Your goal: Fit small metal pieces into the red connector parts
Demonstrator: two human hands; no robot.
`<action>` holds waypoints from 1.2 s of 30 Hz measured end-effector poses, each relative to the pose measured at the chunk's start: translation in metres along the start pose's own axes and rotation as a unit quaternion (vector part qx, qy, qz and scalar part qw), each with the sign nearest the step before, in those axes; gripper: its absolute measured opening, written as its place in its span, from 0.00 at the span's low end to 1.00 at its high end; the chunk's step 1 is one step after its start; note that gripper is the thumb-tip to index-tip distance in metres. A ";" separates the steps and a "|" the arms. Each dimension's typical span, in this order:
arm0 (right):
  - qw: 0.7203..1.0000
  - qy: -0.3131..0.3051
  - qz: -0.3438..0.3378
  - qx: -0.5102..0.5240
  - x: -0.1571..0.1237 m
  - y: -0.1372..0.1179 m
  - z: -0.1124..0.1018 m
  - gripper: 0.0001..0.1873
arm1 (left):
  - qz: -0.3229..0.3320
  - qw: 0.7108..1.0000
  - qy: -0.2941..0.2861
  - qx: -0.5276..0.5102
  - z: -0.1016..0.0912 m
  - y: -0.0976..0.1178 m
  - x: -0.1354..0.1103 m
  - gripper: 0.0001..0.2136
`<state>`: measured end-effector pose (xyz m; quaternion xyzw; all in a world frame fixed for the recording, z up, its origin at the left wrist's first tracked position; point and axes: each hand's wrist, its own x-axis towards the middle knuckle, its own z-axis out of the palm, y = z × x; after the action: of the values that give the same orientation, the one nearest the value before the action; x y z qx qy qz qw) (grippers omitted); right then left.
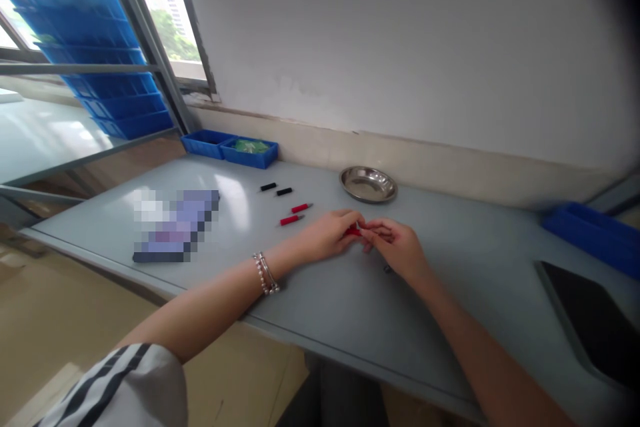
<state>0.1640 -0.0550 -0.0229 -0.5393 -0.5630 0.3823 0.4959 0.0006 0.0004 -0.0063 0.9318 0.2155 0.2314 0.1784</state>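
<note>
- grey table (450,320); steel dish (369,184) near the wall
- left hand (327,233) and right hand (397,247) meet, both pinching a small red piece (353,231)
- best kept low over the table, grip steady; two red pieces (296,213) and two black pieces (276,189) lie apart

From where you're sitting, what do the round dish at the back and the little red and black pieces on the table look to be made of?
The round dish looks like bare metal, probably stainless steel: silvery with a soft shine. The red pieces seem to be plastic sleeves, matt red, each with a thin grey, possibly metal, tip. The black pieces look like matt black plastic too, though they are too small to tell. The table shows a smooth grey-blue, slightly glossy surface.
</note>
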 end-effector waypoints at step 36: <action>1.000 0.015 0.000 0.010 0.001 0.003 0.000 0.13 | -0.019 0.998 0.006 0.059 0.002 -0.006 0.001 0.07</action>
<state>0.1644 -0.0540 -0.0252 -0.5400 -0.5516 0.3794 0.5100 0.0001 0.0054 -0.0101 0.9350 0.2475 0.2203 0.1263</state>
